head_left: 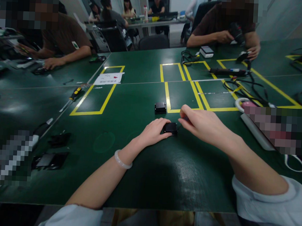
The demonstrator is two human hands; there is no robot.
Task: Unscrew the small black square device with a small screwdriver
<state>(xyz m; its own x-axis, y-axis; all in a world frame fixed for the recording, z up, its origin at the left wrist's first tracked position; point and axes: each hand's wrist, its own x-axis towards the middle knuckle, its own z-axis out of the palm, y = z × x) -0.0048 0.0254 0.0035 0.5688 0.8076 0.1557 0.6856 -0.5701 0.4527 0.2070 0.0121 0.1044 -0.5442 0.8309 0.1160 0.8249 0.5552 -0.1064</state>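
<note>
A small black block (170, 128) lies on the green table (142, 180), with my left hand (156, 131) closed on its left side, thumb at the near edge and fingers at the far edge. Just right of the block is my right hand (197, 122), its fingers pinched together on something thin and dark that points toward the block; most of it is hidden. A second black block (160, 107) stands a little beyond my left hand, touched by neither hand.
Yellow tape frames (185, 110) mark the table. A phone-like item (257, 132) and cables (255, 93) lie right. At left are a screwdriver (75, 93) and black parts (49, 160). Two people sit across, one holding a power tool (236, 33).
</note>
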